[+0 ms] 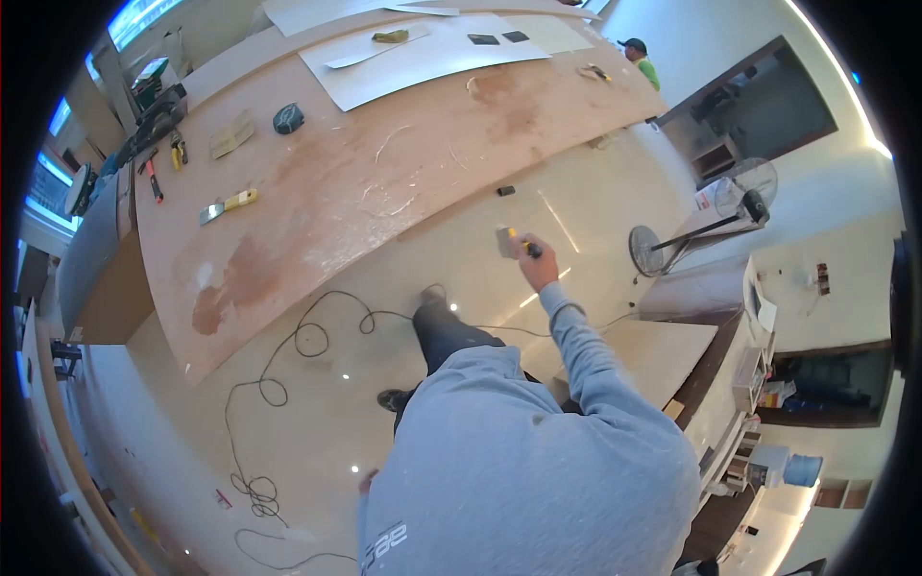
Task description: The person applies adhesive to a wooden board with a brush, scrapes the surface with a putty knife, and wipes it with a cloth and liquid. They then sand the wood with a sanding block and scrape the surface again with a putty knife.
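My right hand is wrapped round the yellow and black handle of a putty knife, its wide blade pointing left, away from my body. The knife is over the floor, apart from the large wooden board. Low at my left side, only a small part of my left hand shows beside the grey sweatshirt. Its fingers are mostly hidden. On the board lies another putty knife with a yellowish handle.
A red-handled hammer, pliers, a dark tape roll and white sheets lie on the board. A black cable loops across the floor near my feet. To the right stands a fan. Another person is beyond the board.
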{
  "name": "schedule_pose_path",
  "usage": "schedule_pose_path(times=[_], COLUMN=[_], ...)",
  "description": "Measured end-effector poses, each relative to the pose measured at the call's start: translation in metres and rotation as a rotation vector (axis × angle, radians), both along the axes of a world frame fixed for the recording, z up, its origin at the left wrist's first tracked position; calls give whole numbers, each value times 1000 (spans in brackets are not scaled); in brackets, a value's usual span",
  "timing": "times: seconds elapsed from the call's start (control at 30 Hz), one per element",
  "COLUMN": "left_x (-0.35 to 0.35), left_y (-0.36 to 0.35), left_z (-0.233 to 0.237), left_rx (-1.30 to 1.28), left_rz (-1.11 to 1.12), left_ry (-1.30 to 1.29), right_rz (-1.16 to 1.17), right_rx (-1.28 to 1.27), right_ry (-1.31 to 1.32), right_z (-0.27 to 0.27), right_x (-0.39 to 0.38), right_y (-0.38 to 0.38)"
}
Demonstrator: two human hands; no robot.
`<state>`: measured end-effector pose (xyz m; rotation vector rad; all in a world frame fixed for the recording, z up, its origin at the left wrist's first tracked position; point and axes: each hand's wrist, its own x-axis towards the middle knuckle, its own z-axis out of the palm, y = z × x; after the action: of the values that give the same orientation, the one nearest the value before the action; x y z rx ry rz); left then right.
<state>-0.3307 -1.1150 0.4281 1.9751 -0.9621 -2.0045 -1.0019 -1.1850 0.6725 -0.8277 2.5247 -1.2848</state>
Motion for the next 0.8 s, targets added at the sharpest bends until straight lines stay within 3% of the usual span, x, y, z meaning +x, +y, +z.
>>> schedule_pose_path(times=[0.1,0.23,0.33,0.4,0.47,0.53,0.57,0.6,0.63,0.73,0.8], left_x=[-51,-132,-209,-260,-304,-361,-404,-419,-428,-462,-462], left_y=[45,66,65,62,46,1,-37,-56,-71,-99,-97], left_z=[10,13,11,9,5,47,93,100,107,154,161], left_rx=[99,136,95,28,-97,-139,-133,-168,-197,-239,-205], left_rz=[-70,-102,-88,-85,-95,-163,-233,-149,-65,6,26], left_ry=[-75,-152,-204,-229,-240,-308,-365,-316,-268,-291,-316], right_rz=[-25,-144,-72,14,145,510,596,736,763,773,556], right_rx=[130,85,-113,67,255,358,304,6,-42,-254,-273], right_ry=[123,291,416,305,291,523,400,232,-126,-402,-146], right_z=[6,35,7,-22,-77,-98,-75,-74,-17,29,31], right_x=[-109,-271,-398,-440,-413,-310,-255,-221,-199,-238,-312], right_y=[0,-33,-72,-97,-105,-110,-115,-115,-121,-138,-141])
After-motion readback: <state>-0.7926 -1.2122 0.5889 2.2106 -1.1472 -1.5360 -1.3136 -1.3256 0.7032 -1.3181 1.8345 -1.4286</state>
